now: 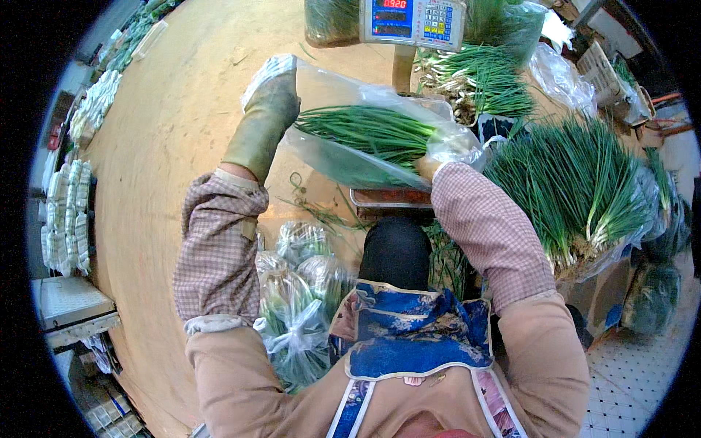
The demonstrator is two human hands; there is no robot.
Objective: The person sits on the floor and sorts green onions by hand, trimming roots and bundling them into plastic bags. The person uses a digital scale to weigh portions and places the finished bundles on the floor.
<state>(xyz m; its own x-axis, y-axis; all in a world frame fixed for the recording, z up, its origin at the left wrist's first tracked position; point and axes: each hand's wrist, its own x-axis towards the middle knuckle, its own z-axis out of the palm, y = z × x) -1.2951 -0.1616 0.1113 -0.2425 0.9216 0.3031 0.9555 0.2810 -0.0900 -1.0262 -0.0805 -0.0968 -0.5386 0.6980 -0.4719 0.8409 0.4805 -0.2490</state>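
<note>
A clear plastic bag (350, 169) is stretched between my two hands, lying on its side with a bunch of scallions (367, 131) inside. My left hand (274, 104), in a green and white glove, grips the bag's far left edge by the leaf tips. At the pale stem end, my right hand (430, 167) holds the bunch; plastic and the checked sleeve hide most of its fingers. Beneath the bag the weighing scale's platform (391, 198) shows in part. Its display panel (413, 22) stands on a post beyond, lit with red digits.
Loose scallions with roots (482, 82) lie at the far right, and a large upright heap (569, 186) stands by my right arm. Several bagged bunches (301, 290) sit beside my left arm. Leaf scraps (323, 213) litter the wooden table (142, 180). Stacked white bundles (68, 216) are at the far left.
</note>
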